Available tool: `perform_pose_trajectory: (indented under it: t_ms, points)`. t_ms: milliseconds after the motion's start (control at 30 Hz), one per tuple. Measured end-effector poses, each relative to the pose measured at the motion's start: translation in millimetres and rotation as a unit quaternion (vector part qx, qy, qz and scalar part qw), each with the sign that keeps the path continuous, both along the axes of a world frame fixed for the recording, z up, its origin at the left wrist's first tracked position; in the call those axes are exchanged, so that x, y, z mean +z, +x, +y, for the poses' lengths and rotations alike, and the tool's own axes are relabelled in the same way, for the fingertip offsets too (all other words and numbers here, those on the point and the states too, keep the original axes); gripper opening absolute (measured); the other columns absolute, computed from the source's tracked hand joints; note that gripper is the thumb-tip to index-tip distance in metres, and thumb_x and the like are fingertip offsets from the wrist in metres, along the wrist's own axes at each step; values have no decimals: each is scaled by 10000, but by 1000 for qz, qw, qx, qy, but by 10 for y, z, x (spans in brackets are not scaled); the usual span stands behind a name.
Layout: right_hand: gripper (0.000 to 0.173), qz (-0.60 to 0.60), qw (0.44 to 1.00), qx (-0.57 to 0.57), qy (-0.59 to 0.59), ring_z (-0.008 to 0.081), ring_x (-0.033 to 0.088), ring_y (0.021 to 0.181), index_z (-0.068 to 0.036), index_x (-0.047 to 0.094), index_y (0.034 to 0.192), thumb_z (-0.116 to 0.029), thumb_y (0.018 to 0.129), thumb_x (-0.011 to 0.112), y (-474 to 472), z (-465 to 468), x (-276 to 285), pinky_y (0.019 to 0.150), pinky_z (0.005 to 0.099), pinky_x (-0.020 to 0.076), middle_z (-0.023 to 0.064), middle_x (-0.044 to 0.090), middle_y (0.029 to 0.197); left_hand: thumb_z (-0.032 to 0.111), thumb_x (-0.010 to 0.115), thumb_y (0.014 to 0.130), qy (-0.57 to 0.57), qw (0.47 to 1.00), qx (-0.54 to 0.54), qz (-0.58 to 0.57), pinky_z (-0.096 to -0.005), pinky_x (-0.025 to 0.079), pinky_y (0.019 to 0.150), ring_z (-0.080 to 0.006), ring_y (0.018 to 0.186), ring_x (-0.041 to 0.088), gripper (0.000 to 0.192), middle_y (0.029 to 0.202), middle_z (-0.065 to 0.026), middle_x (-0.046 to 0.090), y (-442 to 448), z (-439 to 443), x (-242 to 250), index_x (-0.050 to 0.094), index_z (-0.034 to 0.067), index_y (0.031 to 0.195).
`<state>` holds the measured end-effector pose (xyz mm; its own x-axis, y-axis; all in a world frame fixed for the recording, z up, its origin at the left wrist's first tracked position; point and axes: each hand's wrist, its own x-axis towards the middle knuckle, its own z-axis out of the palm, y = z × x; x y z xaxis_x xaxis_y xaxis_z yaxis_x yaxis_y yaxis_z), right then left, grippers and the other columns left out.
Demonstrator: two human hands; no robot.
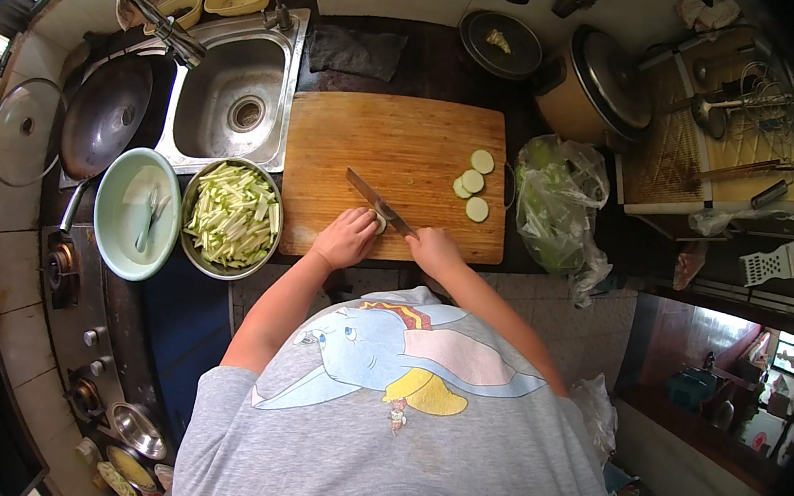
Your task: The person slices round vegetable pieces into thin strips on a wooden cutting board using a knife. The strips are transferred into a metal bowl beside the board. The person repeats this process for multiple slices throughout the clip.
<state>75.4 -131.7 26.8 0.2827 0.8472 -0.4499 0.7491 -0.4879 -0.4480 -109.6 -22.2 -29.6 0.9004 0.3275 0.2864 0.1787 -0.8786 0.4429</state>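
On a wooden cutting board (394,145), my left hand (350,237) presses down with bent fingers over a pale green-rimmed vegetable piece (381,224), perhaps zucchini; most of it is hidden under the fingers. My right hand (435,251) grips the handle of a kitchen knife (379,200), its blade slanting up to the left, close beside the piece. Several round slices (477,209) of the same kind lie at the board's right side. To the left of the board, a metal bowl (275,249) is heaped with cut vegetable sticks (233,215).
A pale green basin (103,214) with a utensil inside stands left of the metal bowl, below the sink (288,103). A wok (107,116) rests beside the sink. Right of the board lies a plastic bag of green vegetables (556,207), with a large lidded pot (591,94) behind it.
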Motion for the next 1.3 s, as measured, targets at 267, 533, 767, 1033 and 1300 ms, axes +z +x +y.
perform_pose_trajectory:
  t_ms: [267, 533, 767, 1033, 1300]
  points:
    - [323, -15, 1000, 15, -7, 403, 647, 761, -1, 685, 814, -295, 877, 569, -38, -2, 65, 689, 486, 516, 232, 654, 783, 125, 619, 784, 1, 1000, 6, -2, -415, 421, 947, -339, 1109, 508, 302, 1186, -172, 546, -7, -6, -20, 572, 17, 1061]
    - [317, 3, 1000, 4, -20, 401, 656, 801, 0, 681, 863, -297, 882, 571, -47, 128, 10, 709, 485, 523, 230, 665, 839, 134, 629, 783, 3, 1000, 3, -2, -421, 420, 945, -343, 1101, 511, 293, 1177, -176, 547, -3, -3, -18, 571, 17, 1046]
    - [306, -8, 999, 30, -29, 397, 657, 802, -7, 684, 863, -295, 875, 580, -33, 39, 119, 707, 482, 524, 235, 664, 849, 130, 628, 783, 10, 1000, 9, -9, -420, 425, 937, -338, 1089, 517, 268, 1143, -174, 557, -8, -10, -46, 577, 12, 1018]
    - [309, -8, 1000, 18, -14, 401, 651, 811, -2, 686, 847, -290, 874, 577, -73, 118, 28, 717, 482, 520, 235, 662, 839, 128, 631, 772, 10, 1000, 7, -16, -422, 438, 923, -343, 1072, 526, 266, 1131, -177, 564, -7, -7, -22, 578, 10, 1005]
    - [306, 13, 1000, 7, -16, 400, 652, 809, -3, 685, 844, -287, 873, 574, -34, 59, 114, 717, 485, 519, 235, 663, 841, 161, 619, 795, 21, 1000, 10, -13, -403, 429, 922, -325, 1070, 523, 248, 1097, -156, 565, -12, -7, -29, 574, 15, 991]
